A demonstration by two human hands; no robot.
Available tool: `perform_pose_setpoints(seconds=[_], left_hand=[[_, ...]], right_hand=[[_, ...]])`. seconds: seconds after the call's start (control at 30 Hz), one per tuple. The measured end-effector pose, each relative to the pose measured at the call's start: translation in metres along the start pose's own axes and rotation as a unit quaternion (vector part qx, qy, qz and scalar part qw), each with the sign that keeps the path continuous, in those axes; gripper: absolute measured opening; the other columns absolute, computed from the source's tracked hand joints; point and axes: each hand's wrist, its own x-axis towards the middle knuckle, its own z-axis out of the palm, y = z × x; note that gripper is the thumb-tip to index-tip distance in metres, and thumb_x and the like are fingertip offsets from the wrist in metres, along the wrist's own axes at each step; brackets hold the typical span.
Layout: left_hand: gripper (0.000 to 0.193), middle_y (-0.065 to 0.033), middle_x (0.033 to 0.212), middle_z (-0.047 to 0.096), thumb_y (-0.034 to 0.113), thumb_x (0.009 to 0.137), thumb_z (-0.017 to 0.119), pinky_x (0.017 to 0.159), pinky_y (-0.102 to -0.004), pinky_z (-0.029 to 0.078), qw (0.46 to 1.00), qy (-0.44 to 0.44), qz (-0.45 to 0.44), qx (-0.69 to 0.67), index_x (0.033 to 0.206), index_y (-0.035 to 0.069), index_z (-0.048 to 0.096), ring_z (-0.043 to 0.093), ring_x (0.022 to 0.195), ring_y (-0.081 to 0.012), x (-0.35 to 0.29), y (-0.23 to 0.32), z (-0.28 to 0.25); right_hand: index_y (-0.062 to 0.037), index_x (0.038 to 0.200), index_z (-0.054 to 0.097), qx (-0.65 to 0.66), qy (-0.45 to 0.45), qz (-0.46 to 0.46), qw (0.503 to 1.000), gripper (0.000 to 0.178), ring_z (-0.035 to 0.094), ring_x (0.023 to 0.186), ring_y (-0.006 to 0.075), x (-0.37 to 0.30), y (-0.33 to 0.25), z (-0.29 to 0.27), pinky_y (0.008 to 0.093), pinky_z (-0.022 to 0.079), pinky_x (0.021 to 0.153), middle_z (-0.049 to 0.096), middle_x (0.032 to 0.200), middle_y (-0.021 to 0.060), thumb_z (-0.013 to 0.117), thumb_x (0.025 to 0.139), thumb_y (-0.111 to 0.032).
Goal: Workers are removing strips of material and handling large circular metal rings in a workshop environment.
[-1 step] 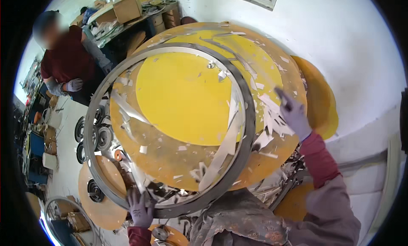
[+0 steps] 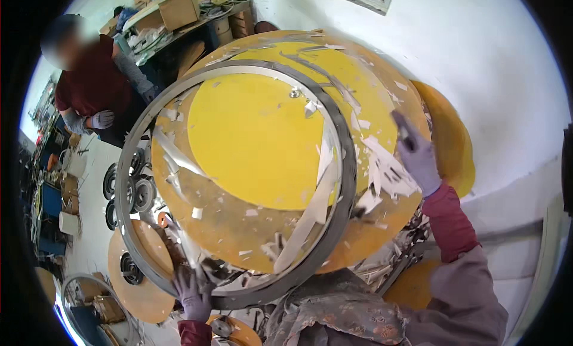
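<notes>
A large dark grey ring (image 2: 343,220) with a pale inner edge lies over the round table and overhangs its front left. My left hand (image 2: 193,298), in a grey glove, is at the ring's lower left rim, its fingers hooked over it. To the right of the ring, my gloved right hand (image 2: 419,164) hovers above the table's right side, apart from the ring. A dark, narrow shape shows at its fingers, too blurred to name. Below it lie loose white strips and scraps (image 2: 382,167). Inside the ring a yellow disc (image 2: 256,137) is visible on the table.
The brown round table (image 2: 221,226) carries scattered scraps. A co-worker (image 2: 92,83) stands at the far left. Black coiled rings (image 2: 143,194) and a brown disc (image 2: 137,286) are at the left. A white wall (image 2: 489,59) rises behind at the right.
My right hand has shifted slightly to the right. The ring, table and my left hand sit a touch further left in view.
</notes>
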Motion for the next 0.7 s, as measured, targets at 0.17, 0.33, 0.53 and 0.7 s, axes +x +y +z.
perform_pose_setpoints(seconds=[0.17,0.33,0.53,0.7], left_hand=[[0.070,-0.0265,0.156,0.022,0.029,0.081,0.061,0.119,-0.0577,0.010,0.978,-0.020,-0.176,0.107,0.145,0.009,0.042,0.016,0.145,-0.0483,0.018,0.050,0.005],[0.068,-0.0249,0.157,0.022,0.022,0.077,0.063,0.119,-0.0568,0.012,0.977,-0.020,-0.203,0.066,0.141,0.004,0.045,0.015,0.145,-0.0483,0.015,0.049,0.002],[0.067,-0.0269,0.154,0.028,0.034,0.082,0.057,0.119,-0.0571,0.011,0.986,0.027,-0.155,0.058,0.140,0.004,0.046,0.018,0.144,-0.0487,0.026,0.056,0.009],[0.067,-0.0261,0.154,0.029,0.037,0.083,0.054,0.118,-0.0586,0.010,0.983,0.031,-0.163,0.073,0.143,0.007,0.045,0.021,0.143,-0.0483,0.014,0.050,0.003]], right_hand=[[-0.0075,0.142,0.047,-0.128,-0.113,-0.160,0.972,0.058,0.057,0.124,0.0266,-0.005,0.131,0.052,0.0307,0.045,0.101,0.056,0.136,0.0197,0.053,0.084,0.002],[-0.0101,0.145,0.045,-0.016,-0.176,0.014,0.984,0.061,0.067,0.105,0.0195,0.129,0.042,0.008,0.0332,0.051,0.083,0.067,0.115,0.0192,0.056,0.086,0.000],[-0.0171,0.145,0.046,-0.286,-0.100,-0.248,0.920,0.063,0.049,0.131,0.0365,0.114,0.163,0.066,0.0430,0.040,0.108,0.048,0.139,0.0256,0.061,0.085,-0.008],[-0.0156,0.144,0.048,-0.059,-0.186,-0.109,0.975,0.064,0.059,0.071,0.0177,0.206,0.064,0.045,0.0339,0.051,0.067,0.065,0.096,0.0206,0.058,0.083,-0.002]])
